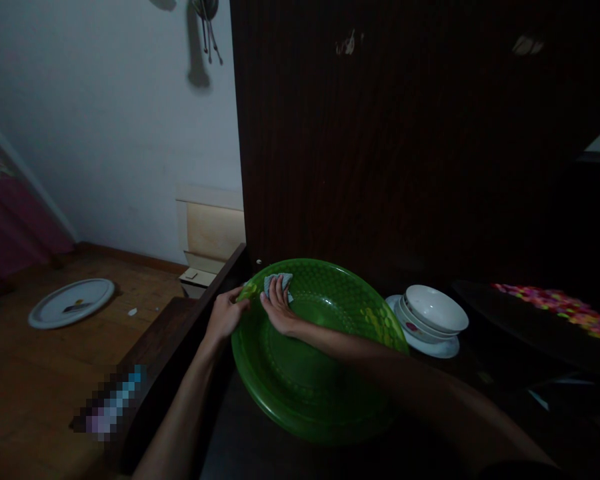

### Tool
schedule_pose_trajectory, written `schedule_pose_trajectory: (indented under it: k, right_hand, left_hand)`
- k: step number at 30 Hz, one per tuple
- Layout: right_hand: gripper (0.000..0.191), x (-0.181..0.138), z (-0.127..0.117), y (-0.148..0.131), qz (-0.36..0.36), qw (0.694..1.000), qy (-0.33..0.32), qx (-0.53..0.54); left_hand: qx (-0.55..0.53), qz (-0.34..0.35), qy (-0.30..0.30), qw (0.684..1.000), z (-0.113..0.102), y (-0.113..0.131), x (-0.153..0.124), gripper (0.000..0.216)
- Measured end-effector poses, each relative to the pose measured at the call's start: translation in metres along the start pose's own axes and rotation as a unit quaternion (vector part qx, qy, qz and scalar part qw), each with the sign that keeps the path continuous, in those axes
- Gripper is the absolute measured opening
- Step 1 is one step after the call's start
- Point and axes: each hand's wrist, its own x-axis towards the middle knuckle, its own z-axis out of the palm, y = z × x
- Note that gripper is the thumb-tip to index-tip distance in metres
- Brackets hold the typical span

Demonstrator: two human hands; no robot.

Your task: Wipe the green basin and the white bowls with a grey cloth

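A large green plastic basin [310,407] stands tilted on a dark surface, its open side facing me. My left hand [227,313] grips the basin's left rim, thumb on the inner side. Inside the basin, my right hand [279,308] presses a small grey cloth [275,280] against the upper left wall, with the fingers laid over the cloth. Yellow-green raised patterns mark the basin's inner wall. My right forearm crosses in front of the basin and hides part of its lower right side.
Stacked white bowls [433,310] rest on a white plate [443,348] just right of the basin. A dark wooden panel [380,167] rises behind. Colourful flowery material [560,307] lies at far right. On the wooden floor at left is a pale oval lid-like object [45,313].
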Motion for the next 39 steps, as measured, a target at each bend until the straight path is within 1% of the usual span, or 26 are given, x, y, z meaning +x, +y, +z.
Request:
schedule_pose_trajectory:
  k: [5, 9, 12, 18, 21, 24, 26, 32, 39]
  right_hand:
    - [0.077, -0.013, -0.009, -0.003, 0.03, 0.999, 0.024, -0.022]
    - [0.081, -0.022, -0.02, 0.001, 0.023, 0.996, 0.048, -0.068]
    - [0.083, -0.02, -0.025, 0.007, 0.032, 0.993, 0.058, -0.096]
    - [0.095, -0.01, -0.024, 0.018, 0.089, 0.983, 0.079, -0.139]
    - [0.099, -0.011, -0.025, 0.029, 0.089, 0.975, 0.093, -0.183]
    - [0.098, -0.014, -0.027, 0.048, 0.053, 0.965, 0.101, -0.238]
    - [0.094, -0.016, -0.031, 0.065, 0.016, 0.956, 0.102, -0.273]
    - [0.07, -0.012, -0.052, 0.111, -0.115, 0.922, 0.092, -0.359]
    - [0.055, -0.014, -0.086, 0.14, -0.246, 0.868, 0.069, -0.426]
  left_hand:
    - [-0.005, -0.005, 0.001, 1.0, 0.0, 0.0, 0.001, 0.047]
    - [-0.011, -0.008, 0.0, 1.0, 0.0, 0.001, 0.001, 0.049]
    - [-0.012, -0.01, 0.006, 1.0, 0.0, 0.001, 0.0, 0.048]
    - [-0.017, -0.008, 0.001, 1.0, 0.0, -0.001, -0.001, 0.046]
    - [-0.017, -0.006, 0.0, 1.0, 0.0, -0.002, -0.001, 0.046]
    - [-0.019, -0.009, -0.001, 1.0, -0.001, -0.003, 0.001, 0.046]
    - [-0.021, -0.009, -0.003, 1.0, -0.001, -0.004, 0.002, 0.046]
    - [-0.027, -0.012, -0.005, 1.0, -0.001, -0.006, 0.004, 0.05]
    - [-0.031, -0.013, -0.004, 0.999, 0.0, -0.009, 0.005, 0.05]
